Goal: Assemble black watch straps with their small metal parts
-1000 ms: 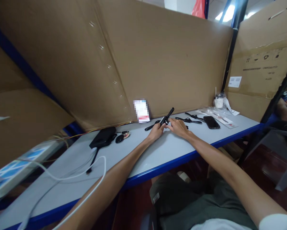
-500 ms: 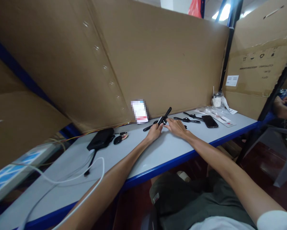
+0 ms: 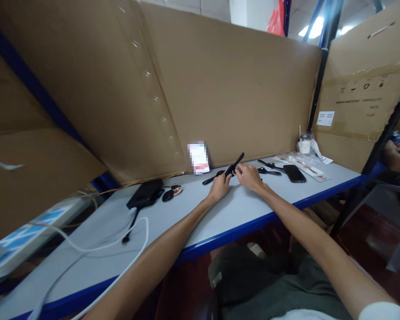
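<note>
My left hand is wrapped round the middle of a black two-handled tool that looks like a spokeshave, tilted up to the right just above the table. Closed fingers of my right hand pinch at its central part, where small shiny pieces show; the exact grip is hidden. Beside my right hand lies another black spokeshave, partly covered by the hand. A further one rests behind it, close to a black phone.
A lit phone leans on the cardboard wall. To the left are a black case, small dark round items, a white cable and a power strip. Plastic packaging and a cup stand right.
My right hand's fingers have shifted at the tool's middle, and the hand now covers more of the spokeshave beside it. The camera view has tilted slightly.
</note>
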### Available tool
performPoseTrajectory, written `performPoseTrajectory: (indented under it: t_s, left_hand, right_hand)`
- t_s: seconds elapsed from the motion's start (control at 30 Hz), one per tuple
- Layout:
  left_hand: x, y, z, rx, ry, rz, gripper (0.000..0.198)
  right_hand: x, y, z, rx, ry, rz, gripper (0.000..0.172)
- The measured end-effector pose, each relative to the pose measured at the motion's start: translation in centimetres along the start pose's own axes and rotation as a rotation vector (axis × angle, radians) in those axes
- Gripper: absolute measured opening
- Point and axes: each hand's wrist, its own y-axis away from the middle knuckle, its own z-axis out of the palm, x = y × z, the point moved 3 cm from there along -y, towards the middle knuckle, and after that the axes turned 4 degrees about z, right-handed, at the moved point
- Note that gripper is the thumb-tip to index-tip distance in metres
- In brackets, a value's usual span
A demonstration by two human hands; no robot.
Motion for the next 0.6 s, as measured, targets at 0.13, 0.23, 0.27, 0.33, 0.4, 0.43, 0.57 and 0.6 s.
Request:
performPoseTrajectory:
  t_s: [0.13,0.23,0.27,0.33,0.4,0.43,0.57,0.6]
  left_hand:
    - [0.7,0.5,0.3,0.042,-0.140,0.031,0.020]
    - [0.7,1.0,0.2,0.040,-0.207,0.042,0.021]
    - [0.7,1.1,0.2,0.042,-0.222,0.042,0.021]
    - [0.6,1.2,0.2,0.041,-0.246,0.039,0.021]
    - [0.6,1.2,0.3,0.033,-0.261,0.043,0.022]
    - [0.5,1.2,0.3,0.031,-0.266,0.045,0.023]
    - [0.2,0.5,0.1,0.047,-0.268,0.045,0.028]
    - [0.1,0.3,-0.1,0.040,-0.280,0.037,0.030]
  right_hand:
    - [-0.4,-0.1,0.0,0.005,-0.060,0.005,0.028]
    - [-0.5,-0.6,0.8,-0.060,-0.231,0.092,0.032]
    - [-0.4,-0.9,1.2,-0.109,-0.340,0.153,0.034]
    - [-0.2,-1.2,1.9,-0.244,-0.573,0.272,0.037]
    - [-0.1,-1.2,2.3,-0.336,-0.670,0.332,0.038]
    - [0.0,-1.2,2.2,-0.319,-0.628,0.331,0.037]
    - [-0.1,-0.3,1.0,-0.048,-0.166,0.107,0.028]
    - [-0.3,0.0,0.8,-0.020,-0.087,0.035,0.026]
